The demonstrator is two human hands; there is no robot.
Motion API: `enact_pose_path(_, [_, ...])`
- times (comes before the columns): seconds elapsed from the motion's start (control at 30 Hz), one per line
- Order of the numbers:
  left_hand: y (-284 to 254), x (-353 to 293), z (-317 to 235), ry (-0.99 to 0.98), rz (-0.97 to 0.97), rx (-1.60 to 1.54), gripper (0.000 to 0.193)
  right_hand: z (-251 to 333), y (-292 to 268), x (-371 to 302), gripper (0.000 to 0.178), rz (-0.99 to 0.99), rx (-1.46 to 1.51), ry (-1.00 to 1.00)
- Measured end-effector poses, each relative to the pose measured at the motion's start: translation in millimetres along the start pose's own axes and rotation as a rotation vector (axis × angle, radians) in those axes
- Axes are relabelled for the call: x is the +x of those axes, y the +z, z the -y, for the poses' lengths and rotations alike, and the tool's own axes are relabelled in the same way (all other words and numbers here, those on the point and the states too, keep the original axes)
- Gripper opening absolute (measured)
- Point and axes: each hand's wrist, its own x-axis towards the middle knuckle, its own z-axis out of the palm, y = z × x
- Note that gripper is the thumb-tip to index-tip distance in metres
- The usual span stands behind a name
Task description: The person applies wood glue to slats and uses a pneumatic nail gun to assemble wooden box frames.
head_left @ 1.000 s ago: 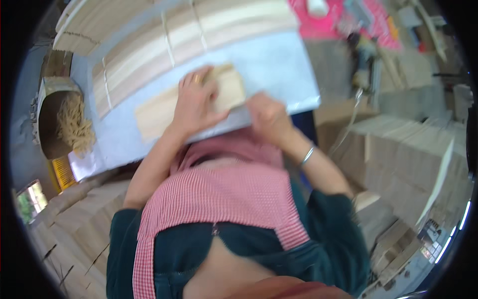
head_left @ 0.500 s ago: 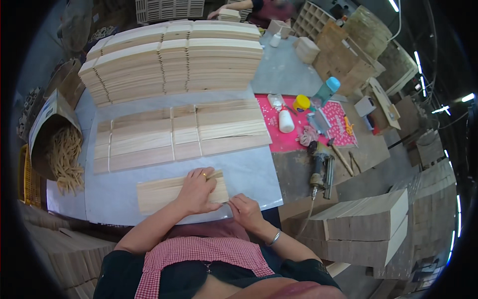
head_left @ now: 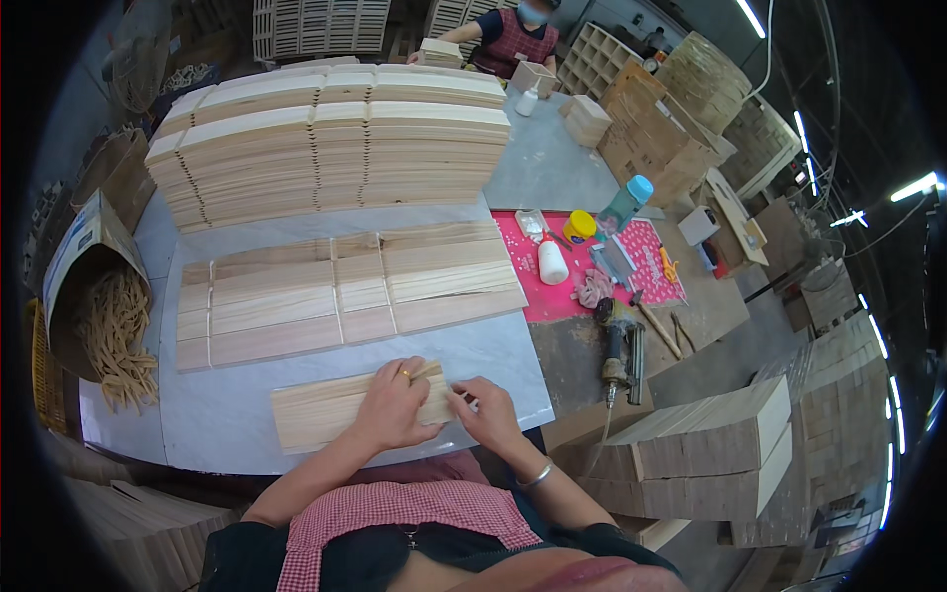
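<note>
A short stack of pale wooden slats [head_left: 321,409] lies on the grey-white tabletop near its front edge. Over the right part of this stack spreads my left hand [head_left: 395,407], a ring on one finger. Its thumb is along the near side and its fingertips reach the far side, gripping the slats. At the stack's right end is my right hand [head_left: 485,409], fingers pinched together. Something small and dark shows between them, too little seen to name. Just beyond lies a flat panel of wooden boards [head_left: 281,316] with thin pale strips across it.
Behind the panel rises a tall stack of grooved boards [head_left: 266,163]. A box of tan bands [head_left: 118,335] stands left. To the right are a white glue bottle [head_left: 552,264], a nail gun [head_left: 617,350], a hammer [head_left: 659,331] and stacked wooden blocks [head_left: 691,449]. A co-worker [head_left: 513,44] stands beyond.
My view has tilted up a little, showing more of the co-worker. My right hand's fingers have turned slightly, and the small dark thing now shows. The left hand keeps its place on the slats.
</note>
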Motion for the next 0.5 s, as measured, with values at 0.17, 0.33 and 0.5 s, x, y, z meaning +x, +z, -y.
enact_pose_path(0.17, [-1,1,2,0.007,-0.032,0.011,0.044,3,26,7,0.008,-0.096,-0.071,0.050])
enact_pose_path(0.33, [1,-2,3,0.046,-0.034,0.027,0.045,2,34,1,0.009,-0.144,-0.150,0.037])
enact_pose_path(0.5, [4,-4,2,0.043,-0.023,-0.019,0.045,-1,39,-3,0.009,-0.217,-0.117,0.055])
